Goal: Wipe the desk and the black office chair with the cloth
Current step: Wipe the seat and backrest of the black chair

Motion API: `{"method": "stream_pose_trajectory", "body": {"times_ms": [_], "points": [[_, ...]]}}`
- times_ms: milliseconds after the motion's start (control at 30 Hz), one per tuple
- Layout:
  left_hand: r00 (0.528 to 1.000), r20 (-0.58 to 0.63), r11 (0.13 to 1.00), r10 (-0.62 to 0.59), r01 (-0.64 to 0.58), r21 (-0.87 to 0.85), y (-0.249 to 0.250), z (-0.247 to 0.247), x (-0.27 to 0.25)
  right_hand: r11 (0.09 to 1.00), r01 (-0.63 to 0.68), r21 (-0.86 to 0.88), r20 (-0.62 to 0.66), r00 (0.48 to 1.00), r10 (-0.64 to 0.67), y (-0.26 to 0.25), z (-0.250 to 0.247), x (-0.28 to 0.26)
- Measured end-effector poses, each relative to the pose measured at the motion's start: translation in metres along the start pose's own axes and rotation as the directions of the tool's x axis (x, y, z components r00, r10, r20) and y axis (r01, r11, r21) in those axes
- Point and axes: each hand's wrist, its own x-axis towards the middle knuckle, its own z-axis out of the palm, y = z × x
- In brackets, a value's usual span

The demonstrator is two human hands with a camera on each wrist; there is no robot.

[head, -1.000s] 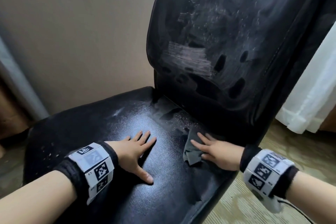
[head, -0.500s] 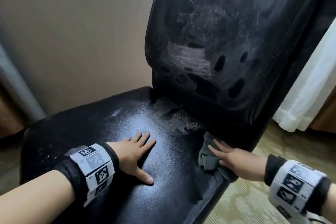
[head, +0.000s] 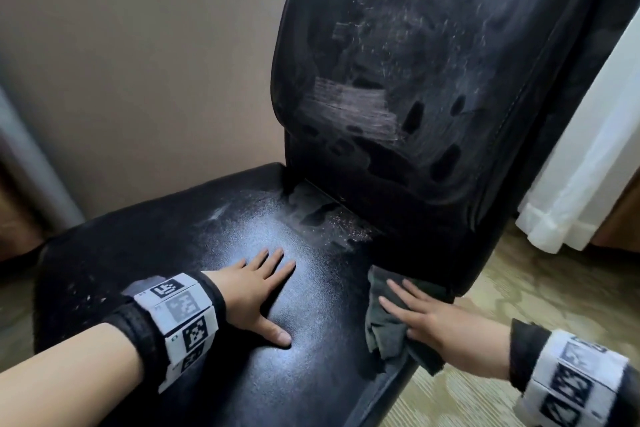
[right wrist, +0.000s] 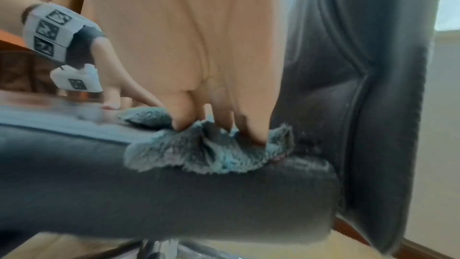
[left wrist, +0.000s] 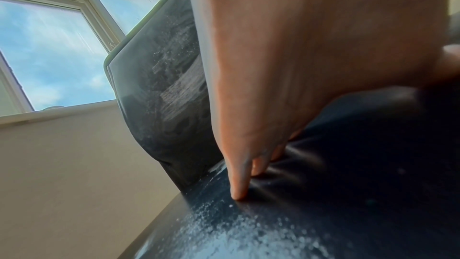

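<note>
Black office chair [head: 398,87] stands with its tall backrest rising at the upper right of the head view, leaning slightly back; its seat [head: 242,374] stretches from the backrest toward the camera and lower left. The leather is worn: pale scuffed patches and scattered white specks on the backrest, a dusty grey sheen and crumbs across the seat near the crease where seat meets back. Cloth [head: 388,326], dark grey-green and fuzzy, lies bunched at the seat's right edge near the rear corner, its long axis running roughly front to back along that edge, one end hanging off the side; the right wrist view shows its pile ruffled up between the fingers [right wrist: 254,125]. Right hand [head: 440,319] lies flat on the cloth, fingers straight and spread, pressing rather than grasping. Left hand [head: 256,291] lies palm-down on the middle of the seat, fingers extended and released, thumb out toward the right, holding nothing. Compared with a second ago, the cloth and right hand have slid outward from further in on the seat to its right edge; the left hand has stayed put. White curtain [head: 588,149] hangs at right, over patterned floor [head: 519,288].
</note>
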Motion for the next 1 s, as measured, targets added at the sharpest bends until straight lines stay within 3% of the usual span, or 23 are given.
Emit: {"method": "stream_pose_trajectory", "body": {"times_ms": [67,233,300,367,433,667,767,833,900,1000], "points": [[1.0,0.006,1.0,-0.002,0.003,-0.005,0.001,-0.001,-0.002,0.996,-0.014,0.085,-0.036,0.999,0.018,0.008,0.005,-0.003],[0.999,0.024,1.0,-0.03,0.029,0.009,0.005,-0.004,-0.003,0.935,-0.269,0.233,-0.15,0.939,0.308,0.035,0.012,0.01],[0.999,0.027,0.999,-0.034,0.034,0.017,0.005,-0.004,-0.003,0.962,-0.205,0.181,-0.158,0.959,0.235,0.014,0.021,0.007],[0.999,0.027,0.999,-0.037,0.036,0.026,0.006,-0.005,-0.004,0.993,-0.024,0.112,-0.16,0.986,0.042,-0.019,0.033,0.001],[0.999,0.023,0.999,-0.041,0.04,0.029,0.006,-0.005,-0.005,0.988,0.078,0.13,-0.17,0.984,-0.055,-0.032,0.035,-0.004],[0.994,0.107,0.999,-0.03,0.028,0.021,0.013,0.001,-0.029,0.984,-0.051,0.168,-0.185,0.979,0.082,-0.002,0.024,0.0],[0.991,0.116,0.998,-0.063,0.06,0.034,0.016,0.004,-0.031,0.991,0.058,0.124,-0.214,0.976,-0.03,-0.035,0.037,-0.011],[0.99,0.117,0.996,-0.08,0.075,0.042,0.017,0.003,-0.029,0.972,0.229,0.057,-0.263,0.942,-0.206,-0.063,0.05,-0.019],[0.99,0.113,0.996,-0.087,0.083,0.037,0.017,0.004,-0.028,0.947,0.318,0.047,-0.296,0.91,-0.29,-0.073,0.056,-0.022],[0.991,0.111,0.997,-0.08,0.078,0.025,0.015,0.006,-0.03,0.962,0.198,0.187,-0.306,0.942,-0.134,-0.043,0.049,-0.015]]}}
